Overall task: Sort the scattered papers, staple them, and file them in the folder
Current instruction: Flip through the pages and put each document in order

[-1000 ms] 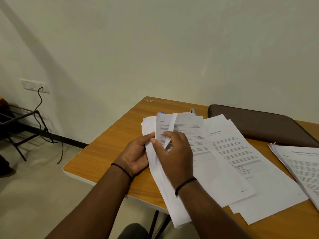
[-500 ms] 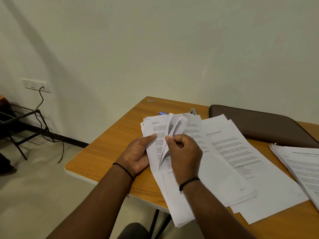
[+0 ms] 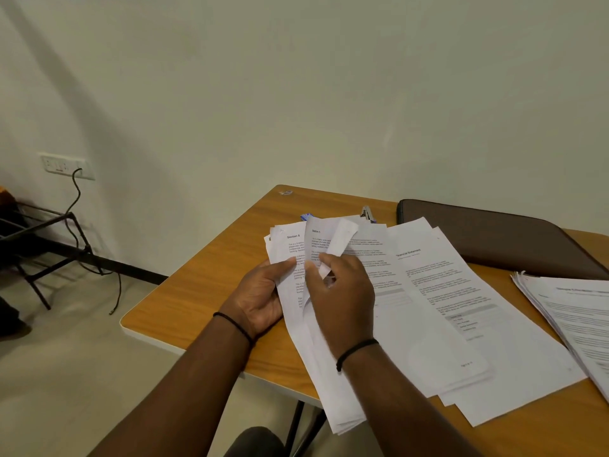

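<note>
A sheaf of printed white papers (image 3: 316,364) lies over the near edge of the wooden table (image 3: 211,278). My left hand (image 3: 260,296) grips its left side, thumb on a page headed "Section". My right hand (image 3: 342,291) pinches the curled upper part of a sheet and bends it back. More printed sheets (image 3: 438,298) fan out flat to the right. A second stack of papers (image 3: 573,318) sits at the right edge. The dark brown folder (image 3: 487,235) lies closed at the back. Only the stapler's (image 3: 367,213) metal tip shows behind the papers.
A small blue object (image 3: 308,216) peeks out behind the sheaf. To the left, a wall socket (image 3: 66,166) feeds a black cable down to a dark metal rack (image 3: 36,245) on the floor. The wall runs close behind the table.
My right hand has leafed through the top sheets, lifting and curling one after another. A different "Section" page now shows on top. My left hand has stayed on the sheaf's left side.
</note>
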`<action>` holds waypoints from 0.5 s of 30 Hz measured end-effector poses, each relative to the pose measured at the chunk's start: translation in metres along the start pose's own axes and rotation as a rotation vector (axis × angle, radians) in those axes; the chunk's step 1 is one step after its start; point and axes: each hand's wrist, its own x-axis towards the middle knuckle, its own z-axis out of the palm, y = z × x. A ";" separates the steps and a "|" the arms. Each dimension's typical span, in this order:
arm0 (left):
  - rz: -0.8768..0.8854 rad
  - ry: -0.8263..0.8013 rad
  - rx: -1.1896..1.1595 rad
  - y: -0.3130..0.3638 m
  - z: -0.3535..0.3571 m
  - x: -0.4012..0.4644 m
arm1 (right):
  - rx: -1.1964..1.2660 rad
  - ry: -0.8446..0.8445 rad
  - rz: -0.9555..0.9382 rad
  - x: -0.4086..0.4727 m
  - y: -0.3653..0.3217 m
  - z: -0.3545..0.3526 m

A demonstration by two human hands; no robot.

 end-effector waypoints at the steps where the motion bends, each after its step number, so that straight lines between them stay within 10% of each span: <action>1: 0.004 0.006 0.006 0.000 0.000 0.000 | -0.045 -0.022 -0.014 0.000 -0.001 0.001; 15: 0.013 0.018 0.009 -0.001 -0.003 0.003 | 0.308 0.055 0.256 0.007 0.004 -0.007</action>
